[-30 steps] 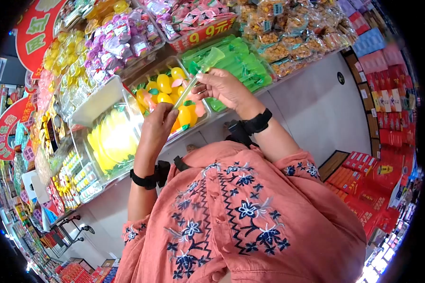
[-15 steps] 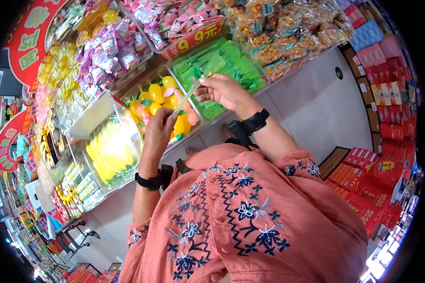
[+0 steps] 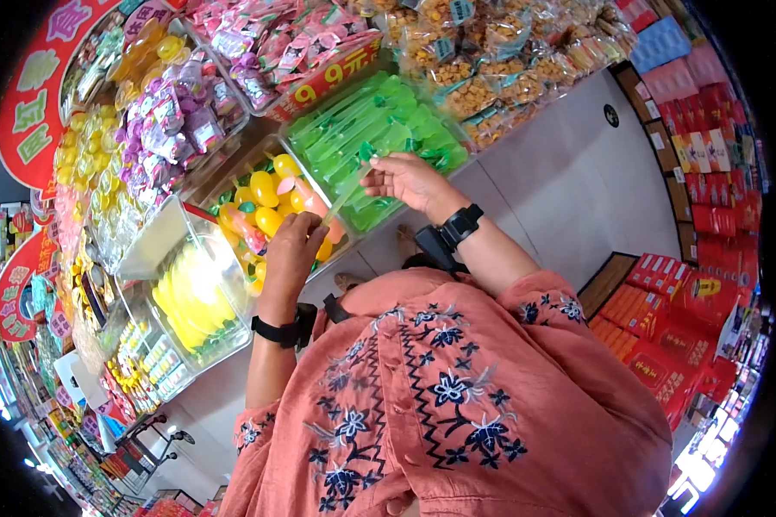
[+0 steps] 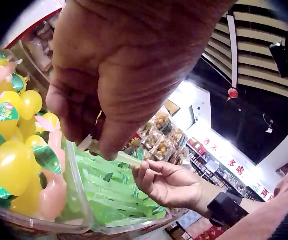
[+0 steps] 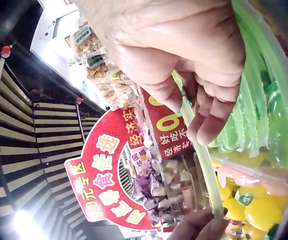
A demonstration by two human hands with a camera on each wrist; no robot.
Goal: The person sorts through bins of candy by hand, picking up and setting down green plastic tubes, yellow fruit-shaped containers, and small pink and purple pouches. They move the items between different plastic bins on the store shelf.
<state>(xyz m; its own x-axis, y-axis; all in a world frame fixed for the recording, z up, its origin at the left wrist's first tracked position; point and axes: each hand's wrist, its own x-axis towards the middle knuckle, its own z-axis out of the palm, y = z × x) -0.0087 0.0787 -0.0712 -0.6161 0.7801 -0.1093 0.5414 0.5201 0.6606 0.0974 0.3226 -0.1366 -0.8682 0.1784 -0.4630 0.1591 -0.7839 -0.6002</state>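
A slim, pale green jelly stick (image 5: pixel 204 167) stretches between both hands, above the trays. My left hand (image 3: pixel 295 250) pinches its lower end between thumb and fingers, over the front of the yellow fruit-shaped jellies (image 3: pixel 267 221). At the other end my right hand (image 3: pixel 409 183) pinches the stick with thumb and forefinger, the other fingers loosely bent. In the right wrist view, a bit of green shows by the right thumb. Behind the right hand lie similar green jelly sticks (image 3: pixel 362 112), heaped in a clear tray.
Left of the fruit jellies, bright yellow banana-like packs (image 3: pixel 190 293) fill another clear box. Behind are purple packets (image 3: pixel 168 116), pink packets (image 3: pixel 267 30) and bagged brown snacks (image 3: pixel 509 52). Red boxes (image 3: pixel 672 370) stand at the right, beyond the pale floor (image 3: pixel 543 181).
The trays have shifted left and down in the head view. Both hands still hold the stick; the right hand has come lower, and the stick's flared end no longer stands out above it.
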